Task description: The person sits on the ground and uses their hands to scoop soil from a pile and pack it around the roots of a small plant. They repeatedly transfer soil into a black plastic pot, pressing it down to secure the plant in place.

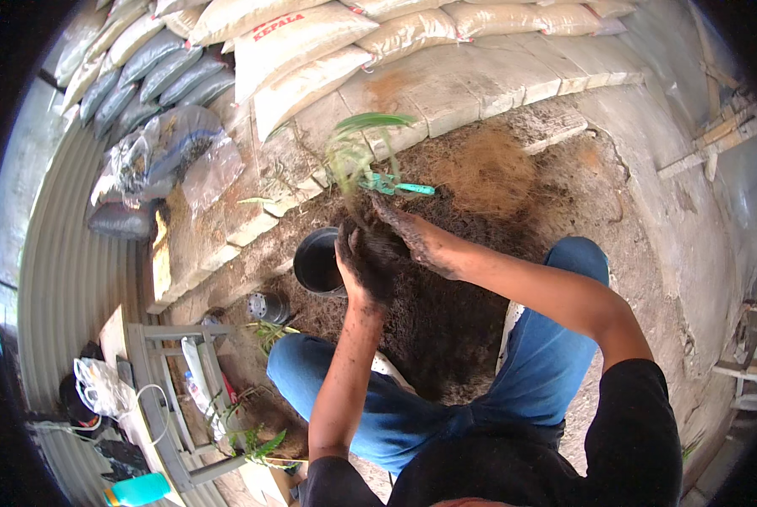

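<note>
My left hand [357, 263], coated in dark soil, cups a dark clump of soil and roots [379, 253] at the base of a leafy plant. On the clump's other side lies my right hand [419, 237], fingers stretched towards the stem, also soiled. The plant [351, 158] has long narrow green leaves, blurred, pointing away from me. Just left of my left hand is a black plastic pot [318, 260], its open mouth showing. Beyond my fingers lies a turquoise-handled hand tool [398, 184], partly behind the leaves. Beneath my hands spreads dark potting soil [451, 329].
Brown coconut fibre [492, 168] is heaped beyond the soil. A smaller black pot [268, 307] rests at the left. Stacked filled sacks [302, 47] stand on the concrete ledge [448, 101]. Near my left knee are a grey wooden stool [163, 380] and a turquoise bottle [138, 489].
</note>
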Motion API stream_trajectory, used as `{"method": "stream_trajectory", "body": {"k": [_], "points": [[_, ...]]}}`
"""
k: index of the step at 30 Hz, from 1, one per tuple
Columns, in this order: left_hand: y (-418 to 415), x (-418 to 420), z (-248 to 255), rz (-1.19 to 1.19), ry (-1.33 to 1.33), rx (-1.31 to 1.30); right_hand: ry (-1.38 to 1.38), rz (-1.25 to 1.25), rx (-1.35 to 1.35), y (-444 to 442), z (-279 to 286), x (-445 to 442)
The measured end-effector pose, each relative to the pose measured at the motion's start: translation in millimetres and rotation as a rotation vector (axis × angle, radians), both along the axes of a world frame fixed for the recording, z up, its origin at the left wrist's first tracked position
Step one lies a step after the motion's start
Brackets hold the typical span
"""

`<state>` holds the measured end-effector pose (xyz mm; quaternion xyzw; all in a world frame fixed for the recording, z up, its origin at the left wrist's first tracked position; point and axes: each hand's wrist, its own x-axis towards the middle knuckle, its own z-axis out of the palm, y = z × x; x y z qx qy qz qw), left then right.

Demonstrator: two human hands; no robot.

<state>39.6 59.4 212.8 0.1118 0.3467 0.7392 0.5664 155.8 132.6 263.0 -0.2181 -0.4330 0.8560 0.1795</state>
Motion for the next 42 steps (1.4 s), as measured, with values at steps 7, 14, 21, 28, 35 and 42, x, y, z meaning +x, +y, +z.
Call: {"method": "stream_trajectory", "body": {"k": [7, 14, 21, 28, 35, 42], "points": [[6.0, 8.2, 11.8, -0.075, -0.261, 0.247, -0.573, -0.368, 1.701, -16.8, 15.4, 13.2], [-0.5, 33.7, -7.7, -0.072, -0.292, 0.025, -0.07, -0.288, 1.858, 9.5, -61.8, 9.1], [-10.4, 25.6, -19.0, -0.007, -0.153, -0.08, 0.024, -0.324, 1.847, 2.2, -62.9, -0.3], [-3.9, 7.2, 19.1, -0.015, -0.371, 0.1, 0.218, -0.618, 0.198, -7.3, -41.4, -37.5], [5.8, 19.3, -21.0, 0.011, 0.619, -0.115, -0.081, -0.272, -0.181, -0.5, -46.6, -7.5], [0.9, 4.6, -1.3, -0.057, -0.308, -0.04, -0.448, -0.164, 1.078, -21.9, -41.7, -6.3]]}}
